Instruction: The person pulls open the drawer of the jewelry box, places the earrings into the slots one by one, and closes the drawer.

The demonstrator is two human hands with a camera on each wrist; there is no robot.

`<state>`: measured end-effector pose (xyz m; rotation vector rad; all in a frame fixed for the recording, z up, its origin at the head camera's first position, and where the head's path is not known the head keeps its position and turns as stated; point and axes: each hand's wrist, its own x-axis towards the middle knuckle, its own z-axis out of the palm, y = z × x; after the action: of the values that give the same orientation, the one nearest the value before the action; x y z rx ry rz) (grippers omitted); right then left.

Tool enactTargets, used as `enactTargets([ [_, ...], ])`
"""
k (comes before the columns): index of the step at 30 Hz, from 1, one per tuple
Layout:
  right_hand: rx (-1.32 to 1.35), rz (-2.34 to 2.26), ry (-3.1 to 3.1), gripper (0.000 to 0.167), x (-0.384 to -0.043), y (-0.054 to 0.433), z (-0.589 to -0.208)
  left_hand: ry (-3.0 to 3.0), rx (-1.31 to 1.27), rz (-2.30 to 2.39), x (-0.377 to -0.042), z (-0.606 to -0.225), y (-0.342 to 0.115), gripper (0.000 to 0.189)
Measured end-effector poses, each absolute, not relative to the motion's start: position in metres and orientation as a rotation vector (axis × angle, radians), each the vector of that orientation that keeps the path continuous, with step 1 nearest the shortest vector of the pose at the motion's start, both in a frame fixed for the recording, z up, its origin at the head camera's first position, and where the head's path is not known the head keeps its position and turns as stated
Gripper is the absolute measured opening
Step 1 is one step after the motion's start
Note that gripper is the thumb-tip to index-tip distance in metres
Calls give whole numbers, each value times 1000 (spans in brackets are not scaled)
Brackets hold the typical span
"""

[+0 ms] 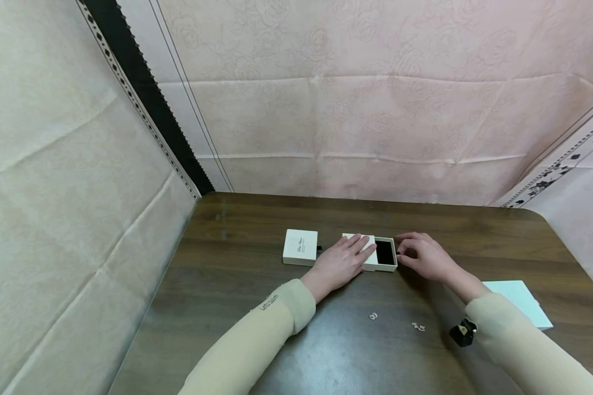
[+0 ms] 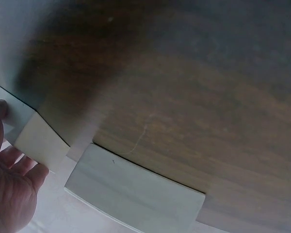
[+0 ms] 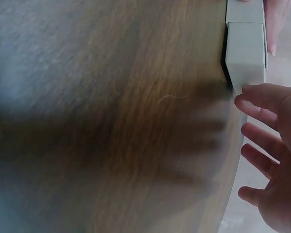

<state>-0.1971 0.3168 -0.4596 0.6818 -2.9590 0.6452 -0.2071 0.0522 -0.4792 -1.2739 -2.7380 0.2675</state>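
Observation:
A white drawer box (image 1: 369, 266) lies on the table, its tray (image 1: 386, 253) slid part way out to the right and showing a dark lining. My left hand (image 1: 341, 263) lies over the outer sleeve, fingers spread across the top and thumb along the near side, holding it. At the tray's right end, my right hand (image 1: 422, 255) pinches a small dark pull tab between thumb and forefinger. In the right wrist view the fingertips (image 3: 247, 92) meet right at the tray's end (image 3: 245, 58), with the other fingers loosely bent.
A second white box (image 1: 300, 245) with printed lettering and a black tab sits to the left. Small silvery pieces (image 1: 373, 316) lie nearer on the brown wooden table (image 1: 217, 307). A pale mint box (image 1: 518, 302) is partly behind the right forearm. Light patterned cloth (image 1: 375, 120) hangs behind the table.

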Motion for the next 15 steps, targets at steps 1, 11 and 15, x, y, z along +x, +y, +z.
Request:
enactTargets([
  [1, 672, 639, -2965, 13, -196, 317, -459, -2738, -1274, 267, -207, -479, 52, 58],
  [11, 746, 461, -2841, 13, -174, 314, -443, -2696, -1276, 268, -207, -479, 52, 57],
  [15, 863, 427, -2737, 18, -161, 307, -439, -2709, -1276, 268, -208, -479, 52, 58],
])
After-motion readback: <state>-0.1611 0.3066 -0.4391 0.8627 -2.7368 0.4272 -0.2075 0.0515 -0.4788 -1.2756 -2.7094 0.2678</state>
